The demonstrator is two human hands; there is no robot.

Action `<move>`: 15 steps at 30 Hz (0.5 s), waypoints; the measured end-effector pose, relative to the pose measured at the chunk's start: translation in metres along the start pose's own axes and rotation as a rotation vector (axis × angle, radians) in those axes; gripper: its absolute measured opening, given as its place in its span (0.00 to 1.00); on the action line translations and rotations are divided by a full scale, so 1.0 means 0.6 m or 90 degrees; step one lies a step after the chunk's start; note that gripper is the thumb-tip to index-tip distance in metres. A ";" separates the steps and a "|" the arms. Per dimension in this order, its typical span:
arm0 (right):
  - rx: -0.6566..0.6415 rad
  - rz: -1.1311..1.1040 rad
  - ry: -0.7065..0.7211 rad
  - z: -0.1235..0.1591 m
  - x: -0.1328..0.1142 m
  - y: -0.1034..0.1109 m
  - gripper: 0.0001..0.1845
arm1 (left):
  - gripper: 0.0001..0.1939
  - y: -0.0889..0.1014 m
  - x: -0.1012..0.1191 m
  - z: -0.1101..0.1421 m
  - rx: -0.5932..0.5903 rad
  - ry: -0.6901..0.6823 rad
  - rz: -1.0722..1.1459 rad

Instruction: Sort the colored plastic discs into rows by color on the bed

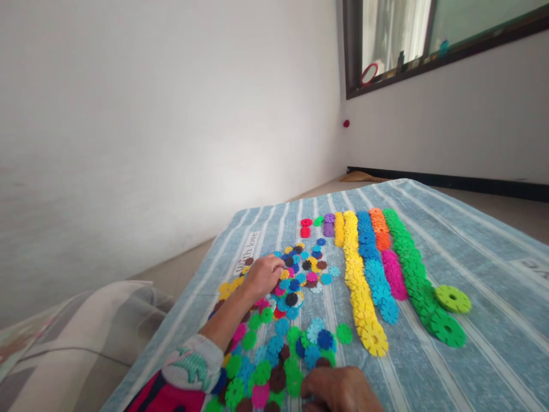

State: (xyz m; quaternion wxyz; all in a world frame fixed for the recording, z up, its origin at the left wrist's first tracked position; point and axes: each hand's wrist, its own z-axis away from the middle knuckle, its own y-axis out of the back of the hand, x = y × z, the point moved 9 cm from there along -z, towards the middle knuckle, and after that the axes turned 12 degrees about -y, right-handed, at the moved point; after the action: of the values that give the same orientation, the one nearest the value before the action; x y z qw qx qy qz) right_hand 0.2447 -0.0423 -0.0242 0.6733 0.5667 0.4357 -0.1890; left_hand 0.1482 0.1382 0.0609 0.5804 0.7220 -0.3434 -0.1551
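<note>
A mixed heap of flat, notched plastic flower discs (261,372) in several colours lies on a striped cloth. My left hand (263,276) reaches over the far part of the heap, its fingers curled down among the discs; whatever they hold is hidden. At the bottom edge, my right hand (342,389) is bent closed beside some green and brown discs, its fingertips out of sight. To the right, overlapping discs form rows by colour: a long yellow row (358,280), a blue row (366,234) turning light blue, an orange row (380,229) above magenta discs (393,274), and a green row (407,263).
The blue striped cloth (484,257) covers the table. A lime-green disc (453,299) lies beside the green row. Small red discs (306,228) and purple discs (329,225) sit toward the far edge. A white wall (171,114) stands behind, with a dark-framed window (349,51) at the right.
</note>
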 end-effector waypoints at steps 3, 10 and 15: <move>-0.002 -0.055 0.030 0.012 -0.012 0.015 0.14 | 0.11 0.028 -0.011 0.072 0.039 0.028 0.000; -0.026 -0.068 0.044 0.019 -0.005 0.012 0.11 | 0.12 0.072 -0.047 0.198 0.147 0.115 0.024; -0.054 -0.052 0.047 0.023 -0.004 0.010 0.11 | 0.12 0.071 -0.059 0.231 0.192 0.143 0.021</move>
State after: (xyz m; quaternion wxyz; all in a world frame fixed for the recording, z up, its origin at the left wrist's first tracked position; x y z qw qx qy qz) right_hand 0.2532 -0.0536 -0.0191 0.6720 0.5261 0.4906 -0.1762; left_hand 0.0232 0.0567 0.0567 0.5025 0.8080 -0.3076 -0.0108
